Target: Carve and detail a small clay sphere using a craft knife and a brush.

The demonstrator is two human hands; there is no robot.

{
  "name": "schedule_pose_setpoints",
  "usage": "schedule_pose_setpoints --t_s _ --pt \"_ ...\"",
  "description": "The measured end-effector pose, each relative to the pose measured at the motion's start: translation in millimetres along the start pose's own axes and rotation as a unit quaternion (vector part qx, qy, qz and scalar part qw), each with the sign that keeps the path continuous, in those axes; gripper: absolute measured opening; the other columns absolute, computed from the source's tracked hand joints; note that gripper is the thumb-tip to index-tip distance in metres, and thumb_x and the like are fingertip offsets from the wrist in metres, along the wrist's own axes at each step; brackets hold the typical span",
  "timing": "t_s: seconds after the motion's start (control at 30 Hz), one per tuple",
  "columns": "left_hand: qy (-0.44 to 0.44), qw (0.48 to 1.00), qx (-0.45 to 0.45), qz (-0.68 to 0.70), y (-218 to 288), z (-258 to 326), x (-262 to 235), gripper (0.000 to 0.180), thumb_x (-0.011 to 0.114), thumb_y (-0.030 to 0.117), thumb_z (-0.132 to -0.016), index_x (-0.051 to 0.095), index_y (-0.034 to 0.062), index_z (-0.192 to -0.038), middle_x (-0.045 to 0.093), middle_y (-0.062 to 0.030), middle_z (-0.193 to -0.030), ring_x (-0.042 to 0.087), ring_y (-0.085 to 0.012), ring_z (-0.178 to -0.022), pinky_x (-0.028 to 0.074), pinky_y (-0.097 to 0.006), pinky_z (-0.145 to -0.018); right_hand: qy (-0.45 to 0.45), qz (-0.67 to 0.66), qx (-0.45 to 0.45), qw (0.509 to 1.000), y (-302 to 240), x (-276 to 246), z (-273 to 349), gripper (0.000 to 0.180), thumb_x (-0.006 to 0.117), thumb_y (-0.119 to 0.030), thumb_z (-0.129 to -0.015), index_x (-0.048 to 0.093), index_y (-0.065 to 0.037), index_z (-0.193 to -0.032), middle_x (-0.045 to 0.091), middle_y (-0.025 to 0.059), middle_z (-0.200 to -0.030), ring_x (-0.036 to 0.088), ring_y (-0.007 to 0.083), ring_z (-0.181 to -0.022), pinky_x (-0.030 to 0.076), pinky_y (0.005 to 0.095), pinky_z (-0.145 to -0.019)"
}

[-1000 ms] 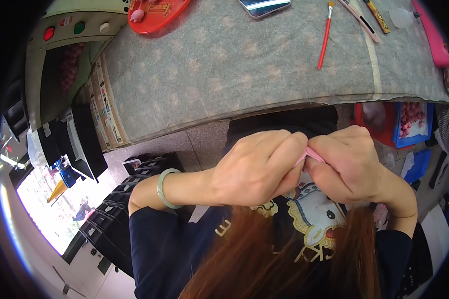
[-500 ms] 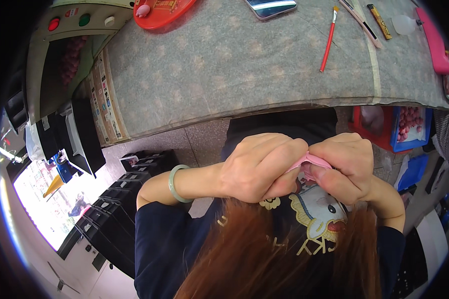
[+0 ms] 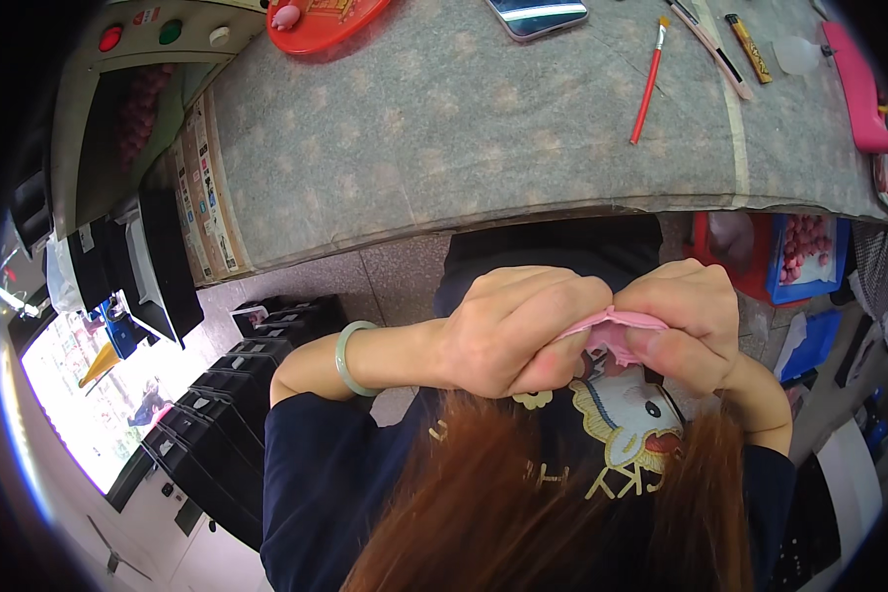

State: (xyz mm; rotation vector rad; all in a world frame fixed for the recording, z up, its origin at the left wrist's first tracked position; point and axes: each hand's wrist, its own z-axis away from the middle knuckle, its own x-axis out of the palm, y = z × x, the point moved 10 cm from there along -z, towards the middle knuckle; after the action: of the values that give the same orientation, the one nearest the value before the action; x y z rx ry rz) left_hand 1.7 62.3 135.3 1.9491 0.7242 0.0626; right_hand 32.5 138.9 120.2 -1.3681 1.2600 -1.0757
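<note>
The left hand [image 3: 513,331] and right hand [image 3: 686,321] each pinch an edge of a soft pink pouch-like piece [image 3: 617,319] between thumb and curled fingers, drawing its rim apart; the right thumb presses into its opening. The piece is held in front of the chest, nearer the body than the table [image 3: 444,148]. On the table, a round red tray [image 3: 331,43] carries a small pink figurine [image 3: 286,17]. Below the table's right side, a blue tray [image 3: 804,293] holds many small pink pieces [image 3: 807,245] on a white liner [image 3: 817,270]; beside it, a red tray [image 3: 755,284] contains a pale lump [image 3: 730,237], possibly bagged. At left, a control-button cabinet [image 3: 140,41] has clustered pink pieces [image 3: 143,113] inside its dark opening.
</note>
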Motion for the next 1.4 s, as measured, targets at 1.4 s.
schedule_pose_setpoints --t_s 1.4 --pt "0.169 0.940 -0.257 0.148 -70 5 -15 0.044 0.069 0.009 -0.072 0.048 0.0015 -0.110 0.057 -0.0101 -0.096 0.059 -0.0184 -0.086 0.048 -0.029 -0.077 0.166 0.238 0.000 0.957 7 -37 -10 0.035 0.062 0.007 -0.068 0.055 0.007 -0.102 0.059 0.0138 -0.098 0.056 0.0178 -0.092 0.043 0.0273 -0.081"
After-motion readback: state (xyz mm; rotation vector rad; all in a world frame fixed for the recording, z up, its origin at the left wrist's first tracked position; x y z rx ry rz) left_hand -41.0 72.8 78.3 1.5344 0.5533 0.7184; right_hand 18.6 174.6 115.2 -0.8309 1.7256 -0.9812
